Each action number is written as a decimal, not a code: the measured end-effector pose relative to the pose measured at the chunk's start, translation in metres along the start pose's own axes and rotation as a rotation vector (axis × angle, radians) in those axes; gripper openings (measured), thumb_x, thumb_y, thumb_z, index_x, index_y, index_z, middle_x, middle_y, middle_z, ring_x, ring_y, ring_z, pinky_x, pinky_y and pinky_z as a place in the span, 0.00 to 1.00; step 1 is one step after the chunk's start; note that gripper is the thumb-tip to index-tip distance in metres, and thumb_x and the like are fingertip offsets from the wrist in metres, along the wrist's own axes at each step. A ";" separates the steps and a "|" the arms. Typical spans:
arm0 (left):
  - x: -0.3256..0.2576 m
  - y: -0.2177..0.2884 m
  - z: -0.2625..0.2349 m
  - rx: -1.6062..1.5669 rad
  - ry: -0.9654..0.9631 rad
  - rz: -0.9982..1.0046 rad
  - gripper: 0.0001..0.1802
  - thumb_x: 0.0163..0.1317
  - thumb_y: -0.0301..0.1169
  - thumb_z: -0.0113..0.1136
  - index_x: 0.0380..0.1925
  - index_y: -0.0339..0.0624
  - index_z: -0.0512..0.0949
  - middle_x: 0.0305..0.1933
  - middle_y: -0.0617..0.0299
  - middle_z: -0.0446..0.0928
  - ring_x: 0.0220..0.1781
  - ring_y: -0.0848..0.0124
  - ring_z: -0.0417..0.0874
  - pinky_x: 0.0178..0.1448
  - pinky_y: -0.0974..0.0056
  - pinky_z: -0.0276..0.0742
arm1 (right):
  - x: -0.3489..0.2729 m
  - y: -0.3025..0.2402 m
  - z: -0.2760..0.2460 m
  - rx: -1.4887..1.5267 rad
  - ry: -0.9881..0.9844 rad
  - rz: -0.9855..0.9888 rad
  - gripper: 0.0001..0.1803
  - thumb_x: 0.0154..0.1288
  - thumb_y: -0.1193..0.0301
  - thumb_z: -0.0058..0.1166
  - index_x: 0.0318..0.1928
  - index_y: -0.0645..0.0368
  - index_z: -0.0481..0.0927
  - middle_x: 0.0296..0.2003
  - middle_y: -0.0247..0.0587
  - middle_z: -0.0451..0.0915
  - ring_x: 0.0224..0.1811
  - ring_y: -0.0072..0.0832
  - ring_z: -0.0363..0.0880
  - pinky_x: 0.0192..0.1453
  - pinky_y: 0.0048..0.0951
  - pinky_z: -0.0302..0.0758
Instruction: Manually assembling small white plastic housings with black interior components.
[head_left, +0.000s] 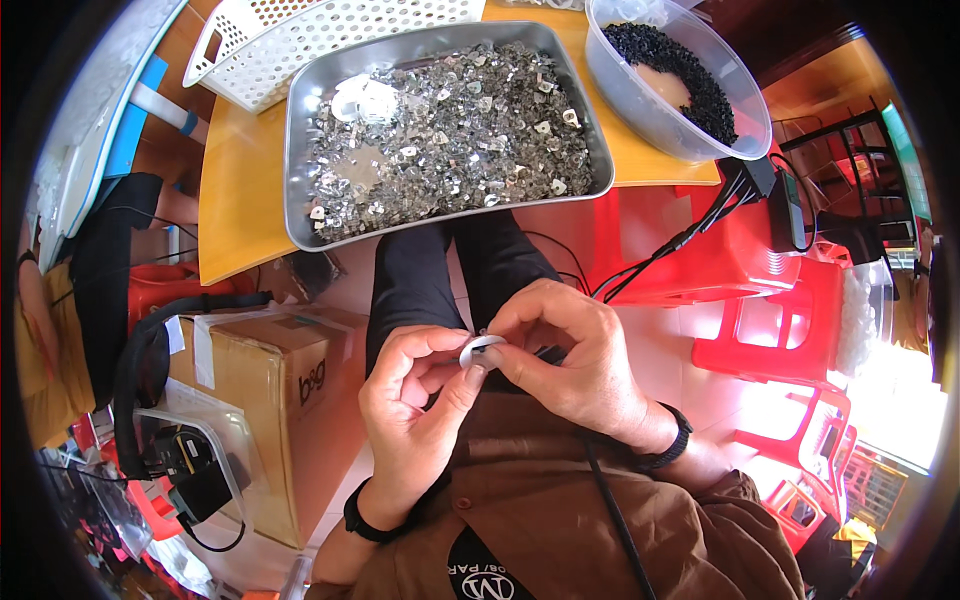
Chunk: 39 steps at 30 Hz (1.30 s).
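In front of my chest, above my lap, both hands meet at a small white round part (pixel 482 350) with a dark spot in its middle. My left hand (pixel 420 395) pinches its left and lower edge between thumb and fingers. The thumb and fingertips of my right hand (pixel 565 355) close on its right side and top. A tiny metallic bit shows at its upper rim, but the fingers partly hide it. Beyond my hands, a metal tray (pixel 440 222) holds a spread of small shiny metal pieces (pixel 470 130). White round parts (pixel 364 100) are heaped at its far left.
The tray stands on a yellow wooden table (pixel 240 200), beside a white perforated basket (pixel 340 45) and a clear plastic bowl (pixel 625 95) of small black pieces (pixel 700 80). Red stools (pixel 680 250) stand right, with dark cables (pixel 715 215). A cardboard box (pixel 260 400) sits left; another person's arm (pixel 35 310) shows.
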<state>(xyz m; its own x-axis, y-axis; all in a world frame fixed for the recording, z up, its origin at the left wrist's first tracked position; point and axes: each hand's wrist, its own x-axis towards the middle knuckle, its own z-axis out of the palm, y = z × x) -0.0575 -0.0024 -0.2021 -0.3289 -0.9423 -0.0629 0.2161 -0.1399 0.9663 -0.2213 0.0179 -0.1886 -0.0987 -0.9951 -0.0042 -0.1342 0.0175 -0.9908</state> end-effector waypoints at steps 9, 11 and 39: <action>0.001 0.003 0.002 0.218 0.027 0.197 0.12 0.55 0.13 0.62 0.39 0.29 0.74 0.41 0.56 0.73 0.41 0.71 0.81 0.45 0.70 0.81 | -0.002 -0.010 0.000 -0.224 0.057 -0.259 0.10 0.51 0.83 0.62 0.35 0.61 0.80 0.33 0.38 0.77 0.28 0.24 0.81 0.29 0.22 0.77; 0.001 0.003 0.002 0.220 0.028 0.231 0.12 0.54 0.12 0.62 0.38 0.29 0.74 0.41 0.55 0.73 0.40 0.71 0.81 0.45 0.70 0.81 | -0.002 -0.012 0.000 -0.269 0.067 -0.312 0.11 0.50 0.84 0.63 0.34 0.61 0.80 0.32 0.38 0.77 0.27 0.24 0.80 0.29 0.22 0.77; -0.003 0.006 0.004 0.360 0.089 0.357 0.15 0.45 0.09 0.62 0.35 0.32 0.76 0.36 0.56 0.74 0.34 0.72 0.80 0.40 0.71 0.80 | -0.001 -0.010 0.006 -0.250 0.075 -0.416 0.12 0.48 0.84 0.63 0.35 0.60 0.79 0.32 0.39 0.76 0.26 0.26 0.79 0.28 0.24 0.77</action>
<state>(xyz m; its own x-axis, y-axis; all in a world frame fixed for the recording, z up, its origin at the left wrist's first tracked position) -0.0593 0.0006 -0.1948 -0.2094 -0.9368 0.2804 -0.0349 0.2937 0.9553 -0.2143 0.0186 -0.1796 -0.0562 -0.9129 0.4043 -0.4088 -0.3484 -0.8435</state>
